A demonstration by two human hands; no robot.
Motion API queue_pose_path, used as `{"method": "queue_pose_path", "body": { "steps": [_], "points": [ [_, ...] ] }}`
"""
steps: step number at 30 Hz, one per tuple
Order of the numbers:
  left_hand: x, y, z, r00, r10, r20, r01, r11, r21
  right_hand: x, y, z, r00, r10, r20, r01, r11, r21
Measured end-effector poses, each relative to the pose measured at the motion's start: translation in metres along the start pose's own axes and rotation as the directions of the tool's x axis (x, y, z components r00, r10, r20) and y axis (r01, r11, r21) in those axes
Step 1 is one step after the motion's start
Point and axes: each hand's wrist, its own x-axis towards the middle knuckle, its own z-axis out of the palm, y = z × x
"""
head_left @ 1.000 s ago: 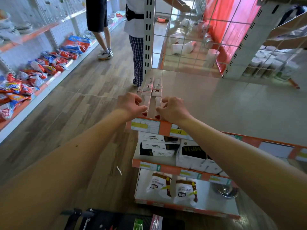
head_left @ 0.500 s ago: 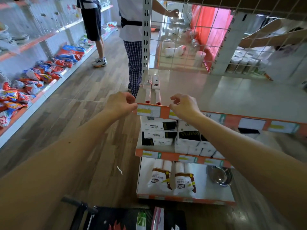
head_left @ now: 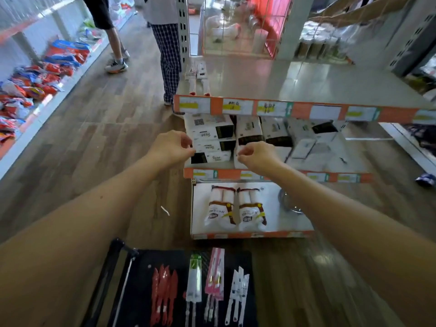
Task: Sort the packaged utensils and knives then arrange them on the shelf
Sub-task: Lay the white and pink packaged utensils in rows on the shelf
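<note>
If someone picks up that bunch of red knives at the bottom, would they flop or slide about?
Probably stiff and light: the red knives look thin and flat. They lie fanned on the black cart, so they may slip apart. Flat, so unlikely to roll.

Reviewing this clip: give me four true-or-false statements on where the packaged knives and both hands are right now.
1. Two packaged knives lie on the top shelf. True.
2. The left hand grips a red knife. False: it holds nothing; the red knives lie on the black surface below.
3. The pink package lies between the green package and the white knives. True.
4. The right hand rests on the top shelf. False: it hovers empty before the boxes on the middle shelf.
</note>
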Motion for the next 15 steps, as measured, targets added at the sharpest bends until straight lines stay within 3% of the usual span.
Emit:
{"method": "queue_pose_path", "body": {
  "steps": [4,10,15],
  "points": [
    [-0.031,0.003,0.04,0.997,-0.062,0.047,0.063,0.998,-0.008,-0.023,0.042,0.011,0.998,0.041,0.05,-0.041,0.999,0.009],
    [-0.089,0.002,0.132,0.986,-0.14,0.093,0.144,0.989,-0.038,-0.058,0.12,0.044,0.992,-0.005,0.129,0.02,0.993,-0.115],
    [-0.121,-0.015,0.222,0.956,-0.184,0.228,0.19,0.982,-0.002,-0.085,0.191,0.09,0.976,-0.006,0.218,0.043,0.986,-0.162]
  ]
}}
